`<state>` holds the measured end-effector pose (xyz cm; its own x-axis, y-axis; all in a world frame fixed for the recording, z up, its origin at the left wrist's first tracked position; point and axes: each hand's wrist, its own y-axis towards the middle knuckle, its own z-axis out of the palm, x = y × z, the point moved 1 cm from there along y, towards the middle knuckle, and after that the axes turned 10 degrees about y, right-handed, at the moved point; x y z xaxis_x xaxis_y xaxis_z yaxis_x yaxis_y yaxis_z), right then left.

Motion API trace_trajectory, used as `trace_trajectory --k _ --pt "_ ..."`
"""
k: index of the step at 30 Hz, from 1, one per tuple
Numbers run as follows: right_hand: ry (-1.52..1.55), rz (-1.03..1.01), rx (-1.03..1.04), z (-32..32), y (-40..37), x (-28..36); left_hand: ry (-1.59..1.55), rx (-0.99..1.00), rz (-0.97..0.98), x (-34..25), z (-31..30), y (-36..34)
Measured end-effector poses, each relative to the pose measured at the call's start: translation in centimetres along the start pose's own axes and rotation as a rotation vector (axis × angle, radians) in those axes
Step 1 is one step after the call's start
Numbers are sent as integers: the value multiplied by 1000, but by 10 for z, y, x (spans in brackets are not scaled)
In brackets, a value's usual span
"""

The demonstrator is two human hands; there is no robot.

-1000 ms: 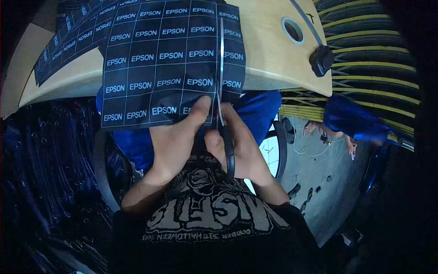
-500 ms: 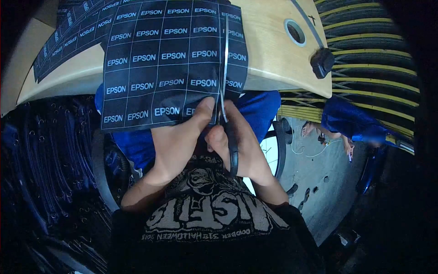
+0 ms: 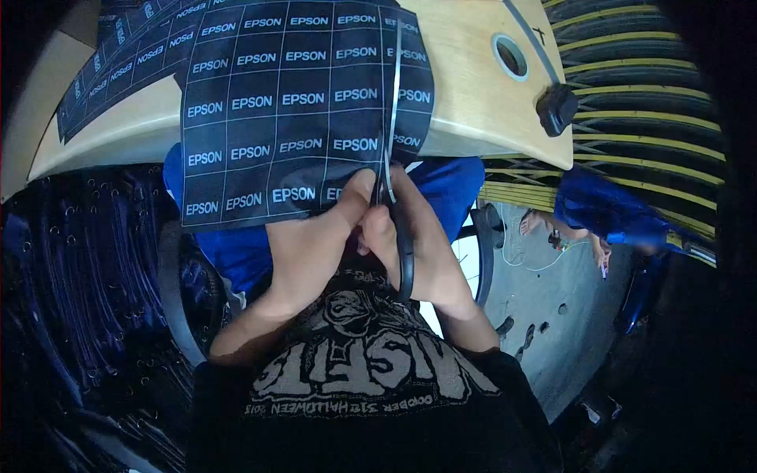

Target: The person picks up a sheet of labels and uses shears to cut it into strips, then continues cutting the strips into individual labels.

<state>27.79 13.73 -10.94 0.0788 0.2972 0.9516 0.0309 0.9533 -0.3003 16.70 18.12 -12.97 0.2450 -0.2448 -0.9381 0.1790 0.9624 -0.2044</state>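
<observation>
A black sheet point(image 3: 272, 122) printed with EPSON in a white grid lies over the table's near edge and hangs toward my lap. My left hand point(image 3: 347, 206) grips its near edge, thumb on top and fingers hidden under the sheet. In my right hand point(image 3: 398, 221) are black-handled scissors point(image 3: 394, 118), fingers wrapped around the handles. One long silvery blade points away from me across the sheet, near its right side. The other blade is mostly hidden.
The pale wooden table point(image 3: 473, 87) has a round hole point(image 3: 509, 57) and a black knob point(image 3: 557, 109) at its right. More EPSON sheets point(image 3: 130, 71) lie at the left. Dark straps with rings point(image 3: 87, 268) hang left. Another person's hand point(image 3: 602, 256) shows at right, before yellow-edged slats point(image 3: 631, 94).
The sheet has shifted slightly to the right, and the scissors and both hands have moved a little with it. Both grips look the same.
</observation>
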Motion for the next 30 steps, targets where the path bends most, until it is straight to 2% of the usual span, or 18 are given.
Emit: trace_trajectory --k 4,7,10,14,30 --pt "47 -27 -6 0 2 3 -24 8 27 7 -2 4" --pt "32 55 31 -1 2 4 12 7 9 7 -3 2" --pt "30 -11 -8 -1 2 0 -72 65 -61 -2 0 -1" --pt "0 4 -28 -3 3 -1 -32 72 32 2 1 0" --pt "100 36 -26 -5 8 2 -149 128 -6 3 -2 1"
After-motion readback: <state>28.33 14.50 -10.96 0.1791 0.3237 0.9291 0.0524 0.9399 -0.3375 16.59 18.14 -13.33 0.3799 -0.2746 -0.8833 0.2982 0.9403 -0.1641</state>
